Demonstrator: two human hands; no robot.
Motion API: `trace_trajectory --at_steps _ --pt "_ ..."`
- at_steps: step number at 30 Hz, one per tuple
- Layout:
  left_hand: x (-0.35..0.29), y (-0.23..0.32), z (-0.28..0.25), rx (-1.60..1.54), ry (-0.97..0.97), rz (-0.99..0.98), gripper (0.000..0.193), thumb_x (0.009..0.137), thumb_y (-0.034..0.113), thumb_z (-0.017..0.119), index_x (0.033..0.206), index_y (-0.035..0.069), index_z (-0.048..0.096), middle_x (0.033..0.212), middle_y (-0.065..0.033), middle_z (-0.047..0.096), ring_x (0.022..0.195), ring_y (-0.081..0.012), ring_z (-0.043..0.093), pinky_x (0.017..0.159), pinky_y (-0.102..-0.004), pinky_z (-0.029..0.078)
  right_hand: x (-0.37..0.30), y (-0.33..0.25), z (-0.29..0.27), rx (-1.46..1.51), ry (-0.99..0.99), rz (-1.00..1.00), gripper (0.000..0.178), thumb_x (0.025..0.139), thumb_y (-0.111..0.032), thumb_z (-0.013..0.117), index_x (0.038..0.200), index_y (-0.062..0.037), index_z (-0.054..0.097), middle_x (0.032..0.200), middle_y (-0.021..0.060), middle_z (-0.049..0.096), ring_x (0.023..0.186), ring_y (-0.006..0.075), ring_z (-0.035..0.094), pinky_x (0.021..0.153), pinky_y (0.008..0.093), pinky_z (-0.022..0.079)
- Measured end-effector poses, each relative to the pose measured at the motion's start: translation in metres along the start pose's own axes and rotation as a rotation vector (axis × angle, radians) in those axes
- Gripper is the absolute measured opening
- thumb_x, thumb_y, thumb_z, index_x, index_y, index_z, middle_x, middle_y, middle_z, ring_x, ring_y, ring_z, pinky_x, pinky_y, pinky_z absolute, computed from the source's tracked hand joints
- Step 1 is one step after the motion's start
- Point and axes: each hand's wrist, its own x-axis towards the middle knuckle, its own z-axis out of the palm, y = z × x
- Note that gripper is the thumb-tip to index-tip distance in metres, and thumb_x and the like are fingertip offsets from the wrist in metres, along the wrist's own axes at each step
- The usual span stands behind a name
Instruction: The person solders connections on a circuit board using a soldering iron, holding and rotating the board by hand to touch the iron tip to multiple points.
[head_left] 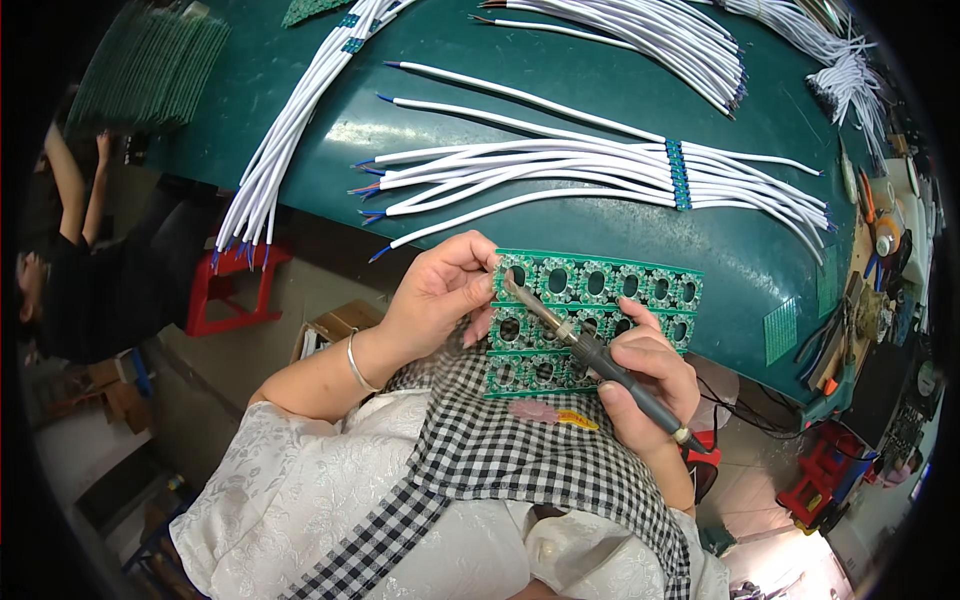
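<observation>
Above my lap is a green circuit board panel with rows of small units, each with an oval hole. My left hand pinches the panel's left edge near its upper corner. In my right hand is a soldering iron with a dark grey handle, gripped like a pen. Its metal tip points up and left to the first unit of the top row; I cannot tell whether it touches. Fingers of my right hand also reach the panel's right side. Beyond it, white cables with blue ends lie across the table, bundled by a green strip.
More white cable bundles lie on the green table at left and far right. Stacked green boards stand at the far left. Tools crowd the right edge, with pliers. A red stool and another person are at left.
</observation>
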Motion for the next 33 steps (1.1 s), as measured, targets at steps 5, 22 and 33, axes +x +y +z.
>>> trace_trajectory --at_steps 5,22,33 --pt "-0.001 -0.005 -0.005 0.037 -0.139 0.040 0.014 0.102 0.017 0.054 0.106 0.004 0.049 0.095 -0.0052 0.054 0.058 -0.0047 0.051 0.042 -0.0167 0.040 -0.003 -0.001 -0.003 -0.022 -0.032 -0.013 0.030 0.072 -0.008 0.079 0.099 -0.0027 0.068 0.077 0.0097 0.069 0.072 0.0223 0.066 0.103 0.0568 0.042" --pt "-0.003 -0.008 -0.008 0.151 -0.212 0.041 0.019 0.106 0.025 0.047 0.111 0.007 0.047 0.096 -0.0021 0.049 0.057 -0.0037 0.045 0.046 -0.0180 0.036 -0.002 -0.002 -0.005 -0.078 -0.104 -0.051 0.032 0.070 -0.008 0.082 0.098 -0.0035 0.069 0.075 0.0085 0.069 0.070 0.0216 0.067 0.100 0.0528 0.044" --pt "-0.001 -0.006 -0.011 0.177 -0.239 0.035 0.021 0.106 0.027 0.047 0.109 0.006 0.047 0.094 -0.0012 0.049 0.056 -0.0032 0.044 0.046 -0.0179 0.035 -0.005 -0.002 -0.005 -0.085 -0.112 -0.026 0.032 0.077 -0.019 0.081 0.102 -0.0022 0.069 0.073 0.0090 0.068 0.069 0.0213 0.065 0.103 0.0583 0.040"
